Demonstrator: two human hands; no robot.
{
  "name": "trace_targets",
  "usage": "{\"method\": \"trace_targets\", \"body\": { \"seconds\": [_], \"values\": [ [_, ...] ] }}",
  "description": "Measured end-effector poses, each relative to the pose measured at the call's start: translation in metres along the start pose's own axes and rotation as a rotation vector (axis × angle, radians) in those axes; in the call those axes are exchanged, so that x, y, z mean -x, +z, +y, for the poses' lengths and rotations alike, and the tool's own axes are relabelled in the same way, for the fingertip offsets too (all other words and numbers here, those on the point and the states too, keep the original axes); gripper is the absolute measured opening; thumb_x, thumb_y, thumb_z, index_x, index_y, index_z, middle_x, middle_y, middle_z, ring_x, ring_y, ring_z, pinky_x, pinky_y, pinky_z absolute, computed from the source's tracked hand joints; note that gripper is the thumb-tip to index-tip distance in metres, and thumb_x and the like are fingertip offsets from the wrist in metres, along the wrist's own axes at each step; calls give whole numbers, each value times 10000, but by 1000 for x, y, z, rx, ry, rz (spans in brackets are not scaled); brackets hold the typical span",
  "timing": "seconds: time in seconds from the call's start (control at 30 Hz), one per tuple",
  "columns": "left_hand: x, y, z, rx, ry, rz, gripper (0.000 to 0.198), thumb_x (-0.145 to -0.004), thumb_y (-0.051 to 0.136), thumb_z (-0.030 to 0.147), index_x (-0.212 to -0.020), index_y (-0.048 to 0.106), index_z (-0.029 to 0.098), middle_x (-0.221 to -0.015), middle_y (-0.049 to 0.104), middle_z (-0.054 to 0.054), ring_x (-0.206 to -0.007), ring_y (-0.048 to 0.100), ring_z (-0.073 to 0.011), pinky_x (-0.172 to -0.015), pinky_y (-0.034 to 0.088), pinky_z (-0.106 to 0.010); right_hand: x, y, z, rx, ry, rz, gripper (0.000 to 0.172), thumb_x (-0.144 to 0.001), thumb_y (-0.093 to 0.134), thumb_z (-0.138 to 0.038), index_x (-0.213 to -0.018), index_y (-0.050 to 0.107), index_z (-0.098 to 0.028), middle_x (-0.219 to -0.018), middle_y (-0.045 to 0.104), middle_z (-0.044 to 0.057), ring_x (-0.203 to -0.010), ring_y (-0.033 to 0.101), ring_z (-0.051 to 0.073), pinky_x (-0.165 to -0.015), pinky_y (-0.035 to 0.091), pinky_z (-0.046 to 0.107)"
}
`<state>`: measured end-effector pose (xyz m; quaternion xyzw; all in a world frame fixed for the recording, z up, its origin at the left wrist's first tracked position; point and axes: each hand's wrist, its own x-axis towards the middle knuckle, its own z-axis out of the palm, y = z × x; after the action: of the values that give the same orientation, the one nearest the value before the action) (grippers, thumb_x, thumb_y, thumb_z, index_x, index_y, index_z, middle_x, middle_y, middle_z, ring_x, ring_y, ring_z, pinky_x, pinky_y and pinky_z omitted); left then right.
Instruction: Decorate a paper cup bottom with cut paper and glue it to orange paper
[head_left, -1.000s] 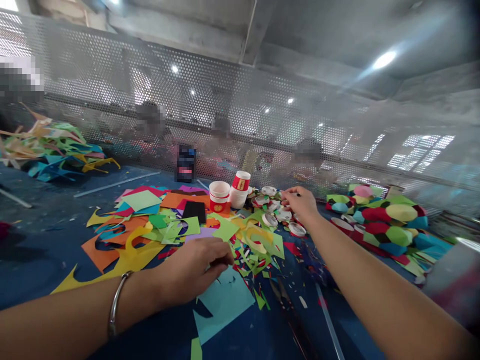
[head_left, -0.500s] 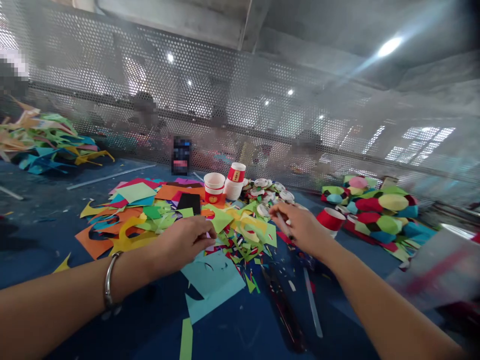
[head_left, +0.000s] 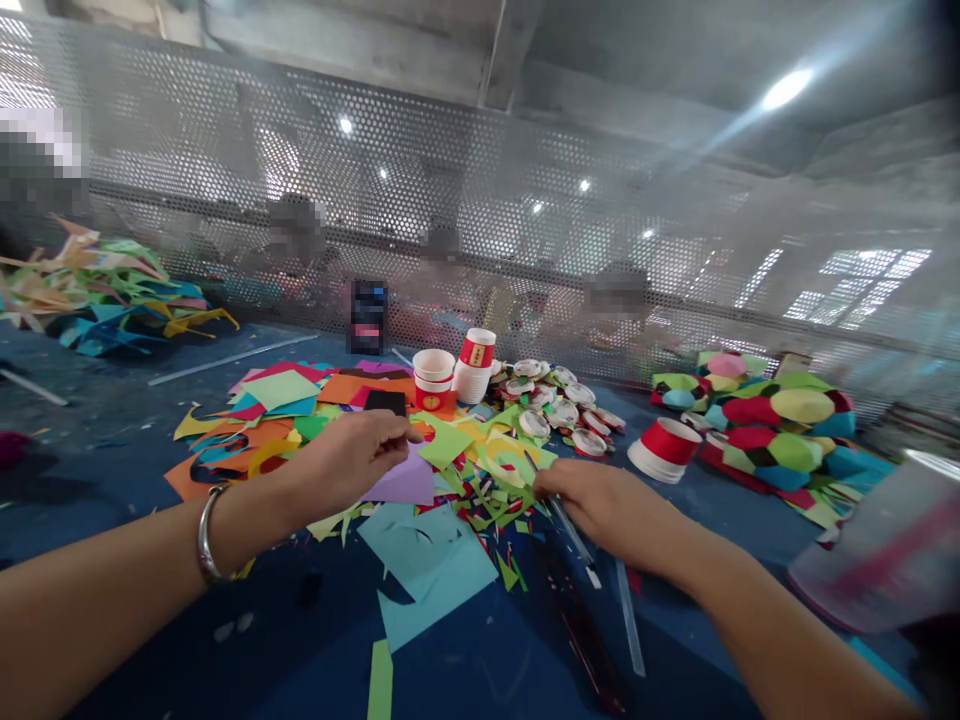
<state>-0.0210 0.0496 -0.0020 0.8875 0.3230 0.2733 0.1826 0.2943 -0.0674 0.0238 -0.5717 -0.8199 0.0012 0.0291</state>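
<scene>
My left hand (head_left: 352, 462) is above the paper pile, fingers curled together. A sheet of purple paper (head_left: 405, 482) lies just under it; whether the fingertips grip anything is hidden. My right hand (head_left: 607, 505) is closed around a slim pen (head_left: 571, 535), which slants down toward me past the fingers. Between the hands is a heap of green and yellow paper scraps (head_left: 487, 455). Cut light-blue sheets (head_left: 431, 565) lie nearer to me. Below the right hand are a dark, long-handled tool (head_left: 581, 635) and a translucent stick (head_left: 630, 620).
Stacked paper cups (head_left: 433, 385) stand behind the scraps, beside a pile of white-rimmed discs (head_left: 559, 400). A red-and-white cup (head_left: 667, 450) and colourful paper balls (head_left: 780, 420) are on the right, near a translucent tub (head_left: 892, 545). Paper offcuts (head_left: 112, 290) pile up at far left.
My left hand has risen slightly, showing more of the purple paper. My right hand has come lower and nearer to me, and the pen shows at more of its length.
</scene>
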Motion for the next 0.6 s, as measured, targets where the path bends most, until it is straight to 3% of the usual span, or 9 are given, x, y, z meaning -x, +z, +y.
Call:
{"method": "trace_targets", "body": {
  "seconds": [0.07,0.17,0.27,0.37,0.53,0.6],
  "values": [
    [0,2,1,41,-31,-41,263,-854,562,181,-1086,671,241,-947,702,-14,-826,665,-154,-722,516,-271,1,-1,1,4,5,4,293,-894,458,-104,-1019,681,-246,-965,715,58,-890,668,214,-792,482,318],
    [-1,4,6,107,-79,-82,258,-871,567,233,-1122,624,240,-821,694,13,-672,663,-132,-596,510,-235,3,-3,0,2,24,13,276,-925,467,-148,-1075,671,-258,-966,723,54,-868,677,211,-772,485,316],
    [-5,3,13,-2,-36,-12,166,-923,543,326,-1036,625,237,-722,667,30,-572,623,-126,-513,457,-228,4,-7,-1,-1,50,23,232,-950,476,-199,-1085,657,-255,-977,727,60,-864,678,214,-753,482,318],
    [-19,-1,18,-233,98,132,120,-930,530,274,-933,640,227,-831,679,-1,-741,640,-162,-627,477,-267,3,-9,-2,5,67,27,207,-968,466,-232,-1065,650,-232,-945,723,68,-830,674,220,-722,471,324],
    [-66,-6,9,-329,143,269,241,-925,536,284,-1141,608,204,-1142,576,-95,-1111,538,-255,-970,444,-410,1,-9,-1,0,73,25,195,-977,468,-265,-1001,653,-208,-853,705,64,-741,653,214,-656,442,314],
    [-87,-4,0,-348,144,276,256,-937,514,290,-1154,612,196,-1175,553,-113,-1167,502,-271,-1018,415,-439,1,-9,1,-9,67,30,198,-981,467,-275,-982,653,-209,-843,702,61,-738,649,210,-658,441,310]
  ]
}}
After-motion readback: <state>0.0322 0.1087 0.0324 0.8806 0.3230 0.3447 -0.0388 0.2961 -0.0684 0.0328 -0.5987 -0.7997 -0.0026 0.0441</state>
